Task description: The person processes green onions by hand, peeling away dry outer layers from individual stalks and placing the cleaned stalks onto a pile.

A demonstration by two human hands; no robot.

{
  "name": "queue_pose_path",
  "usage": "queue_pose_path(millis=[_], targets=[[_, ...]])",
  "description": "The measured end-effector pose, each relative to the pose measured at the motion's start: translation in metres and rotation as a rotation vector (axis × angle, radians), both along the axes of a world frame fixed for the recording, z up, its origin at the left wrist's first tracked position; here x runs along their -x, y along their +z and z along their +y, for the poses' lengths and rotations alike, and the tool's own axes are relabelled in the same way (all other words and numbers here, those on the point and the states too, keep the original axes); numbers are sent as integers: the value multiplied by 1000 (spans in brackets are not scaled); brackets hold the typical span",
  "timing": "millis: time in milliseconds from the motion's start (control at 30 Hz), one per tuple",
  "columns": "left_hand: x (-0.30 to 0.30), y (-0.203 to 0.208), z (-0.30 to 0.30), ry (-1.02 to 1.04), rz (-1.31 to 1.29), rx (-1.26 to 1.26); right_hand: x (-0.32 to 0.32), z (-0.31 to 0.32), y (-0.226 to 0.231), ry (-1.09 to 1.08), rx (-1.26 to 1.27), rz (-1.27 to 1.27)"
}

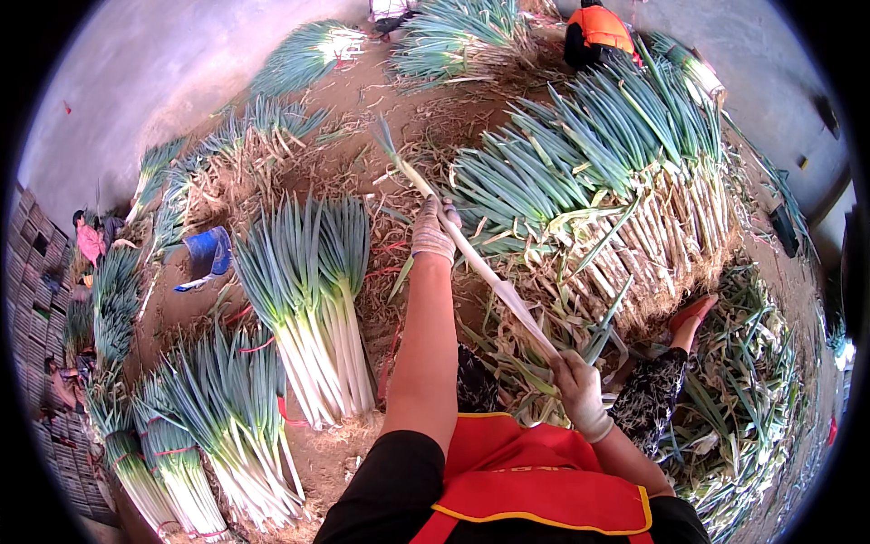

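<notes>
A long green onion [478,261] slants across in front of me, its leafy tip pointing away and its pale end toward my right side. My left hand [433,232], in a thin whitish glove, is closed around its upper part. My right hand [578,390], gloved too, grips the lower end. Partway down, a whitish outer layer looks loose along the stalk; the exact tip is hidden by my right fingers. Just beyond, a large heap of untrimmed green onions [625,208] leans with dry, rooty lower ends toward me.
Cleaned green onions [317,317] lie at my left, near tied bundles [177,453]. A blue container [208,256] sits beyond them. Stripped leaves [734,408] pile at right. A person in an orange vest [603,32] crouches at the back; another in pink [91,240] is far left.
</notes>
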State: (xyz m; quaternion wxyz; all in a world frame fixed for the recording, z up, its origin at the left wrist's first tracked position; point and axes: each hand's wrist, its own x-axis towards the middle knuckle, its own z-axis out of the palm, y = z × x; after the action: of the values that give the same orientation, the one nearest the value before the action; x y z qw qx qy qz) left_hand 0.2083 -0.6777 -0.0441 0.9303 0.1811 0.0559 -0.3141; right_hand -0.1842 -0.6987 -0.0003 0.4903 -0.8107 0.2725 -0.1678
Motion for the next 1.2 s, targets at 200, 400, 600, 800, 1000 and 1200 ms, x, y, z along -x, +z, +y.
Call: queue_pose_path(millis=[200, 400, 600, 800, 1000, 1200], targets=[[-16, -5, 18, 136, 6, -15, 62, -4, 9, -213, -211, -40], [24, 76, 34, 178, -126, -133, 61, -29, -62, -233, -273, -49], [-9, 84, 132, 399, -549, -408, 43, -25, -107, 10, 14, 40], [-19, 57, 333, 432, -703, -791, 48, -28, -142, -3, -100, 184], [-14, -23, 429, 356, -457, -857, 58, -34, -185, -26, -210, 230], [-28, -140, 455, 352, -392, -1003, 58, -33, -187, -3, -106, 296]])
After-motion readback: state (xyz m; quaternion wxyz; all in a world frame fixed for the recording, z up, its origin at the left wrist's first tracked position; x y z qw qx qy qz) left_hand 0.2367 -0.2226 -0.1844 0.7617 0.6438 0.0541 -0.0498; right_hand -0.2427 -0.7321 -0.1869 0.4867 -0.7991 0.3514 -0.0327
